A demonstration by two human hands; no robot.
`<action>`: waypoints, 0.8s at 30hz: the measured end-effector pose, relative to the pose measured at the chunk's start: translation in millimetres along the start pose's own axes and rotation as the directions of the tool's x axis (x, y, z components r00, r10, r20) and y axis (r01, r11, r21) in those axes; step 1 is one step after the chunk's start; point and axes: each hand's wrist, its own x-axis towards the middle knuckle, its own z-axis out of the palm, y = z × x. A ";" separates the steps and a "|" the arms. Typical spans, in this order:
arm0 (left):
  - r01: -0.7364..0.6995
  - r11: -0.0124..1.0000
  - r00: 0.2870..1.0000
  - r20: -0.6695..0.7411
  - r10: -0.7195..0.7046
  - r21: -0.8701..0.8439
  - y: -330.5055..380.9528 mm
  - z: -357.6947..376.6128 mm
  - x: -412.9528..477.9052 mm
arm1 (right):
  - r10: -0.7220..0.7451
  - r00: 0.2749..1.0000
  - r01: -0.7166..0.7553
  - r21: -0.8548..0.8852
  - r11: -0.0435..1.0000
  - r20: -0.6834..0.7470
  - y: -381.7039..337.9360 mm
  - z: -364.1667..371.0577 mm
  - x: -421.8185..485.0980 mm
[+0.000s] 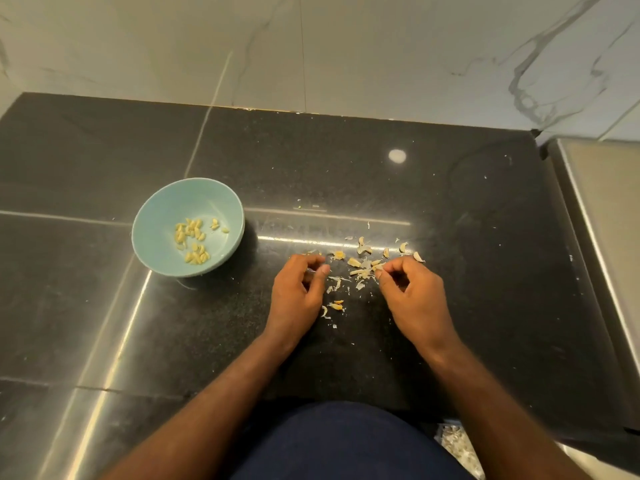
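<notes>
Garlic cloves [362, 262] and papery skins [334, 284] lie scattered on the black countertop [346, 174], between the two hands and just beyond them. The right hand [412, 299] pinches one pale clove [378, 266] between thumb and fingertips at the near edge of that scatter. The left hand [298, 292] rests just left of it, fingers curled toward the thumb; whether it holds anything cannot be told. A pale green bowl [156, 216] stands well to the left on the counter with peeled cloves [192, 240] inside.
</notes>
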 end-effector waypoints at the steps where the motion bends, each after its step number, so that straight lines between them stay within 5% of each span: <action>1: -0.004 0.998 0.999 0.045 0.007 -0.058 6.1 -1.2 -1.7 | 0.009 1.000 -0.009 0.017 1.000 0.027 -4.7 0.9 -2.0; 5: 0.095 0.945 0.964 0.265 -0.009 -0.314 32.4 -5.6 -4.1 | -0.012 0.991 0.004 0.060 0.998 0.132 -24.7 7.8 -12.0; 11: 0.091 0.923 0.961 0.276 0.017 -0.375 35.6 -15.6 6.8 | 0.109 0.970 -0.151 0.184 0.971 0.219 -43.8 8.9 -12.2; 15: 0.055 0.919 0.979 0.202 0.028 -0.391 35.5 -12.4 4.2 | 0.280 0.917 -0.399 0.598 0.695 0.285 -51.0 18.4 -14.3; 17: 0.069 0.912 0.983 0.185 0.008 -0.405 33.9 -13.4 4.2 | 0.300 0.901 -0.434 0.662 0.612 0.313 -52.5 21.8 -15.7; 20: 0.151 0.898 0.981 0.177 -0.084 -0.413 30.6 -17.6 8.8 | 0.305 0.906 -0.423 0.647 0.634 0.294 -53.1 25.6 -15.1; 24: 0.243 0.947 0.949 0.253 -0.188 -0.211 13.5 -21.4 21.9 | 0.358 0.905 -0.426 0.535 0.730 0.231 -49.5 33.3 -10.2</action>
